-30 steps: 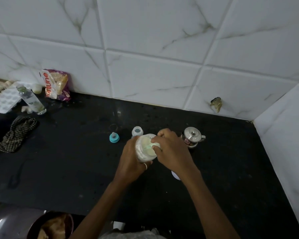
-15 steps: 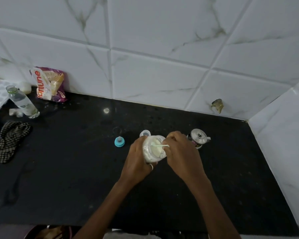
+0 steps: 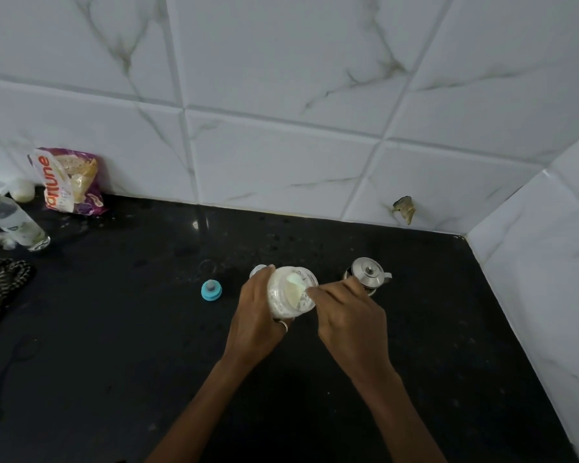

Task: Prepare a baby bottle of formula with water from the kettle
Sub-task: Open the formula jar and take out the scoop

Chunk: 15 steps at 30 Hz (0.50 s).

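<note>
**Head view: both hands at the powder jar**

Grips a clear jar of white powder (image 3: 286,307) in the left hand (image 3: 258,319), fingers curled round its side, mouth tipped toward the right. Pinches the thin handle of a pale scoop (image 3: 293,288) with the right hand (image 3: 350,317), fingertips drawn close together at the jar's rim, scoop bowl inside the mouth. Cannot tell whether the jar touches the black countertop (image 3: 121,345).

Shows the open baby bottle (image 3: 257,271) standing on the counter just behind the left hand, mostly hidden by the fingers. Shows the blue teat cap (image 3: 211,290) on the counter left of that hand, apart from it. Puts the small steel kettle (image 3: 368,276), lid on, just behind the right hand.

Far left, against the tiled wall (image 3: 281,95): a purple food packet (image 3: 69,182), near it a plastic water bottle (image 3: 12,222) and a white round object (image 3: 22,190); at the frame edge, a checked cloth (image 3: 0,289).
</note>
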Tool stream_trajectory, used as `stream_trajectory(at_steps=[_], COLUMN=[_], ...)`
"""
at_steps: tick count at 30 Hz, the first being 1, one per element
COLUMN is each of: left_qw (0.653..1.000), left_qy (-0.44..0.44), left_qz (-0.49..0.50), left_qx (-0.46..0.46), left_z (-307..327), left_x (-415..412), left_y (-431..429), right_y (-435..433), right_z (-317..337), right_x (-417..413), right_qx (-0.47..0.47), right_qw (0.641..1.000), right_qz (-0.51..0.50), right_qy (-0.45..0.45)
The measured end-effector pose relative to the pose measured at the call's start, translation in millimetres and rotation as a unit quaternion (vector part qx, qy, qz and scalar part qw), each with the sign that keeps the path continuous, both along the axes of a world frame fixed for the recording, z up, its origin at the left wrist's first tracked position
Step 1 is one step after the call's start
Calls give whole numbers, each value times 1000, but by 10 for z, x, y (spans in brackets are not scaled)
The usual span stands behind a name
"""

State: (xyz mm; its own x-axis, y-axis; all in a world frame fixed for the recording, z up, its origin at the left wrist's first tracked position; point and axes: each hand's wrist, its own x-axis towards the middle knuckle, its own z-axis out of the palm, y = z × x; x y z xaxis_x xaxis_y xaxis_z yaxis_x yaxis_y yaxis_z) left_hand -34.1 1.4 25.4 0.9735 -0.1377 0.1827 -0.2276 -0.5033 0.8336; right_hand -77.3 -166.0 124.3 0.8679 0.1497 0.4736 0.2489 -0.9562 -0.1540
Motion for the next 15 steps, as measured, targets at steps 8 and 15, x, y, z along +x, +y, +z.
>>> stream_trajectory(at_steps=[8,15], left_qw=[999,998], left_qy=[-9,-26], left_qz=[7,-6], left_qx=[31,51], left_z=[-13,37], left_x=[13,-10], left_y=[-96,-173], right_y=[-100,-74], right_z=[-56,-147], right_x=[109,158], right_qx=[-2,47], right_qw=[998,989], right_qz=[-22,-51], right_qy=[59,130])
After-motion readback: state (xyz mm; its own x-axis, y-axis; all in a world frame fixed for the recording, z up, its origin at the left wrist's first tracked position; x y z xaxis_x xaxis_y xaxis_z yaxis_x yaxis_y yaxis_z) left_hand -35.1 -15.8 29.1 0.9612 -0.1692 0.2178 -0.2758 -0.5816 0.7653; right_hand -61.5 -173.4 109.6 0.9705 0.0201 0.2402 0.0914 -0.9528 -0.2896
